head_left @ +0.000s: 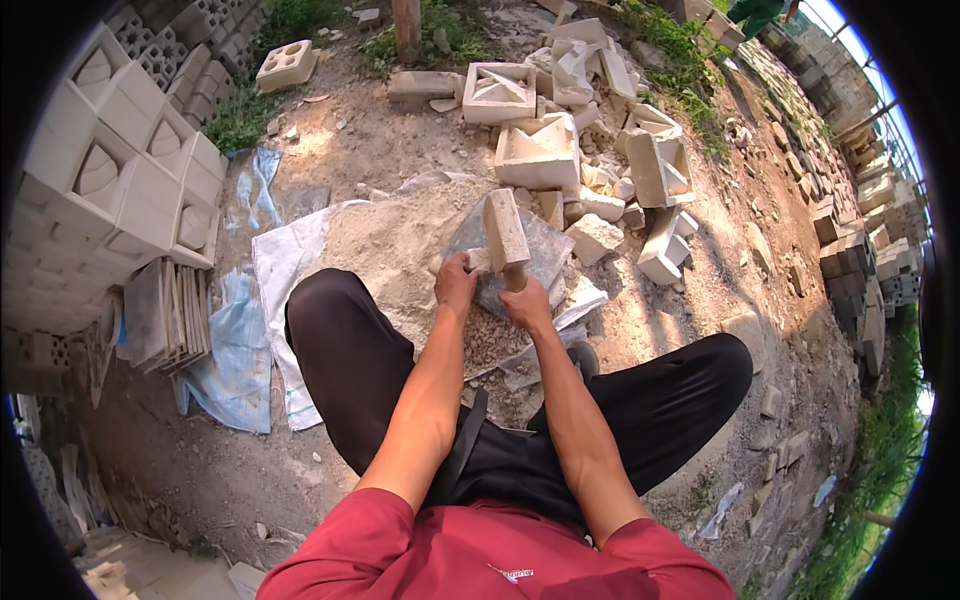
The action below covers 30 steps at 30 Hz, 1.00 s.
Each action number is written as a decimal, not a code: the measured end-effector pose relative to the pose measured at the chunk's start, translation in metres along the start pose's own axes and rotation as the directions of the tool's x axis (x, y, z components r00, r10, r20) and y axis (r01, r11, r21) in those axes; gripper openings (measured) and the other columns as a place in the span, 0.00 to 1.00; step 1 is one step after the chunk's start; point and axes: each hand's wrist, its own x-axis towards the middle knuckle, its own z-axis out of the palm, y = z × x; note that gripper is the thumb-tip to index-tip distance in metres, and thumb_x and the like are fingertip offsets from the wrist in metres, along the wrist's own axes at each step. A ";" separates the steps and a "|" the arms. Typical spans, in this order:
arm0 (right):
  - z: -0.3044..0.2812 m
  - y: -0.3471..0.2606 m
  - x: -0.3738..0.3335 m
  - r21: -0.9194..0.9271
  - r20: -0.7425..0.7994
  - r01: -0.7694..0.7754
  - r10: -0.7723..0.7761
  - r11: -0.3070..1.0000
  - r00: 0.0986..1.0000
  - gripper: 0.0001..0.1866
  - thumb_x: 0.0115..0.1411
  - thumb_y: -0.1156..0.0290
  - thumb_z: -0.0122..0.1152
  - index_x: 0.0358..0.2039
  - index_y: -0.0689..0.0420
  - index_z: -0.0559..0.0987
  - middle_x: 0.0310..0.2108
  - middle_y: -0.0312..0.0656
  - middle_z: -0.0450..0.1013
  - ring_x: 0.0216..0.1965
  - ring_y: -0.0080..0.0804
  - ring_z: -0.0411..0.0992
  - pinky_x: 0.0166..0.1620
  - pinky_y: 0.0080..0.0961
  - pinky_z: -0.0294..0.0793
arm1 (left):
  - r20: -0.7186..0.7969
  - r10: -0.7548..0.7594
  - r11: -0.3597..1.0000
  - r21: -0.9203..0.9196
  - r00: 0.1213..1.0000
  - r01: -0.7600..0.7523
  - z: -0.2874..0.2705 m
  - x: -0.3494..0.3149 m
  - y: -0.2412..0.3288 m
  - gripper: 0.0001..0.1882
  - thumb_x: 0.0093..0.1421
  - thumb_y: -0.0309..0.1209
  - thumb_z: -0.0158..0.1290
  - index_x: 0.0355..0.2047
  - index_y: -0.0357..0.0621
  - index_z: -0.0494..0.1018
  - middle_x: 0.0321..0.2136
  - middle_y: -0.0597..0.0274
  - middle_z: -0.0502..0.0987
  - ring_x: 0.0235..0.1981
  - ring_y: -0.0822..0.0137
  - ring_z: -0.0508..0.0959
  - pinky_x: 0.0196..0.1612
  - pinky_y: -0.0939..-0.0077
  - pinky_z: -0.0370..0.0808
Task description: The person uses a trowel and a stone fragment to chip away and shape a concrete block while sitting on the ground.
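My right hand (526,304) is closed round the short handle of a mallet (506,230) with a long, blocky, dust-pale head. The mallet head stands over a flat grey slab (545,246) lying on the ground between my knees. My left hand (456,284) is closed at the slab's left edge, its fingers on a small pale chunk of block (480,260). The mallet head partly hides the slab's middle. Around the slab spreads a heap of crushed pale rubble (375,235), partly on a white sack (290,260).
Broken pale blocks (538,152) pile up beyond the slab and to its right. Stacked blocks (130,150) form a wall at the left, with thin boards (175,315) leaning below. A blue torn sheet (238,355) lies beside the white sack. A wooden post (406,30) stands at the back.
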 end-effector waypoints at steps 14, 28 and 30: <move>-0.006 -0.020 0.001 0.033 -0.010 -0.013 0.013 0.999 1.000 0.26 0.44 0.58 0.65 0.39 0.65 0.77 0.36 0.60 0.77 0.42 0.56 0.75 0.43 0.40 0.74 | 0.083 -0.135 0.986 -0.089 0.987 0.143 -0.004 0.010 -0.003 0.17 0.54 0.38 0.60 0.41 0.43 0.80 0.38 0.51 0.81 0.42 0.52 0.80 0.46 0.63 0.75; -0.003 -0.021 -0.005 -0.040 -0.006 0.042 -0.042 0.998 0.999 0.24 0.45 0.59 0.63 0.38 0.64 0.76 0.36 0.60 0.76 0.42 0.59 0.74 0.45 0.43 0.72 | 0.051 -0.263 0.955 -0.129 0.963 0.268 -0.017 0.015 0.012 0.12 0.49 0.33 0.59 0.35 0.46 0.81 0.28 0.54 0.82 0.34 0.57 0.83 0.41 0.66 0.77; -0.008 -0.037 -0.009 0.044 -0.149 0.052 -0.045 0.998 0.988 0.25 0.44 0.57 0.64 0.38 0.64 0.76 0.36 0.60 0.76 0.42 0.58 0.74 0.44 0.44 0.73 | 0.049 -0.274 0.953 -0.119 0.960 0.278 -0.014 0.016 0.011 0.12 0.49 0.33 0.59 0.34 0.46 0.81 0.27 0.55 0.82 0.34 0.56 0.83 0.41 0.65 0.78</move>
